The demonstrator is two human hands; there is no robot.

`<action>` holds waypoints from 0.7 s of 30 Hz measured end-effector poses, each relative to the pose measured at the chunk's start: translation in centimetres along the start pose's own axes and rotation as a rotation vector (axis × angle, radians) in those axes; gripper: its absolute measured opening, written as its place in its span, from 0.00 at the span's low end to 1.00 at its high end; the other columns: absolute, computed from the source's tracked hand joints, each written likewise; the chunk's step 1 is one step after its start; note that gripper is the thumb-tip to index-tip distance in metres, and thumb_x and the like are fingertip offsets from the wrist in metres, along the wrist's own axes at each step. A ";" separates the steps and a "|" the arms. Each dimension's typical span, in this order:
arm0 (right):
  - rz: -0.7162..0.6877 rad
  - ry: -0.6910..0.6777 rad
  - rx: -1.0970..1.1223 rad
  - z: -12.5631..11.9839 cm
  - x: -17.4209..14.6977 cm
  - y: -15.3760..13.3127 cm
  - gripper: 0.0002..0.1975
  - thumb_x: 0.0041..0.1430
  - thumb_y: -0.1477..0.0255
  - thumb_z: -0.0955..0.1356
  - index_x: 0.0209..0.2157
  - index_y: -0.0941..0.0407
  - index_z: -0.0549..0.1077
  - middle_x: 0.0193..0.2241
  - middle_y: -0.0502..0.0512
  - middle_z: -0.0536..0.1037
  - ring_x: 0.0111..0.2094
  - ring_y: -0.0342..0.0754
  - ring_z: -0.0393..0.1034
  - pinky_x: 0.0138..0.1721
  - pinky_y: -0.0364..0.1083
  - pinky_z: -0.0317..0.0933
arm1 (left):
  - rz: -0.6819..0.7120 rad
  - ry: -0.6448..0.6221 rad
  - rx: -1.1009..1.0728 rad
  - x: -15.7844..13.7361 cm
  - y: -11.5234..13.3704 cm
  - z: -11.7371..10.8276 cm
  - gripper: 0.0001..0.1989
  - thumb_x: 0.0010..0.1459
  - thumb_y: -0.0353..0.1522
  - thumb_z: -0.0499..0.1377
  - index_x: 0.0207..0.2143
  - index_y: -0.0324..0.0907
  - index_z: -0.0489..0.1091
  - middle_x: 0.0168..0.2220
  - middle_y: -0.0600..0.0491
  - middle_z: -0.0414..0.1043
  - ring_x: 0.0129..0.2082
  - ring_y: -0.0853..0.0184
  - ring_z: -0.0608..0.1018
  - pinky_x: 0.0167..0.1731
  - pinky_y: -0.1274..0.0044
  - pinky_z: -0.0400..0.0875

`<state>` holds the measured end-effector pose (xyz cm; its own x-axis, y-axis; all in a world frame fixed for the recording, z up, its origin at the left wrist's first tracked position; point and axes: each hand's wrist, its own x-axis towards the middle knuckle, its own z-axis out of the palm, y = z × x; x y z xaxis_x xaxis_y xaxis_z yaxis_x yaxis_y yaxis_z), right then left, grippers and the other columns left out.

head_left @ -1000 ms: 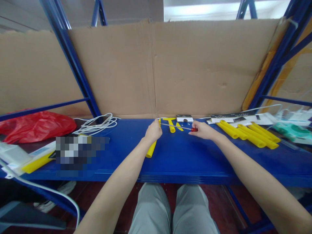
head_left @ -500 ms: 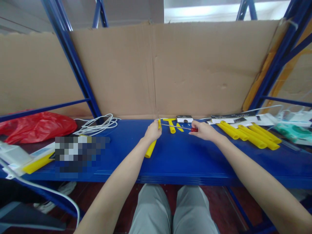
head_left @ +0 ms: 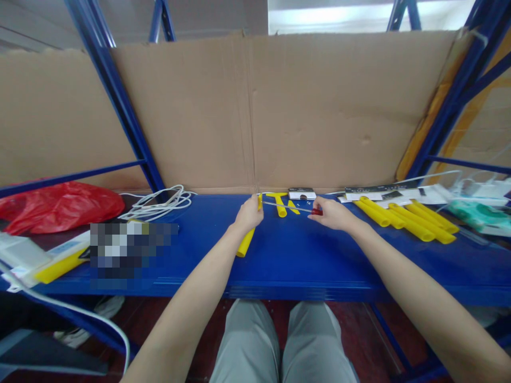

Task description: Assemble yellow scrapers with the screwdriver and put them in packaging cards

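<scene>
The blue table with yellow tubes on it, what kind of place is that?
Probably a workshop: several yellow tubes lie on the blue table, the left hand grips another yellow tube, and the right hand holds what looks like a screwdriver.

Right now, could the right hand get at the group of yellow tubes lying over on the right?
Probably yes: the yellow tubes lie near the right hand, with nothing visible standing between. However, that hand grips a red-handled tool, which it may need to put down first.
</scene>
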<state>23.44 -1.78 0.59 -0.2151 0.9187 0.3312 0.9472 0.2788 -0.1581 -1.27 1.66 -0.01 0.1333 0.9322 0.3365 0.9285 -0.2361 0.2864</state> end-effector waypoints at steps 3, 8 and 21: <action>0.037 0.031 0.014 0.1 -0.1 -0.1 0.08 0.51 0.69 0.68 0.32 0.55 0.65 0.27 0.55 0.75 0.28 0.49 0.69 0.27 0.44 0.56 | 0.004 -0.003 0.013 0.0 0.1 -0.1 0.12 0.56 0.28 0.53 0.44 0.38 0.62 0.45 0.40 0.72 0.45 0.56 0.75 0.42 0.71 0.69; -0.015 -0.007 0.033 0.4 0.1 0.3 0.06 0.55 0.67 0.65 0.30 0.56 0.66 0.29 0.58 0.75 0.29 0.49 0.69 0.29 0.45 0.58 | 0.006 -0.013 0.026 -0.2 0.2 -0.2 0.12 0.57 0.28 0.52 0.45 0.38 0.61 0.46 0.40 0.71 0.46 0.57 0.75 0.43 0.71 0.68; -0.076 0.010 -0.142 -0.5 -0.6 0.1 0.06 0.56 0.67 0.65 0.34 0.55 0.66 0.30 0.57 0.76 0.30 0.50 0.69 0.28 0.44 0.54 | 0.054 -0.034 0.091 -0.4 0.2 -0.3 0.13 0.58 0.27 0.49 0.47 0.36 0.60 0.46 0.37 0.70 0.46 0.56 0.75 0.44 0.70 0.68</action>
<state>23.76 -2.46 0.87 -0.2855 0.8935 0.3465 0.9526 0.3042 0.0006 -1.24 1.17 0.13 0.1947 0.9278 0.3182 0.9470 -0.2623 0.1853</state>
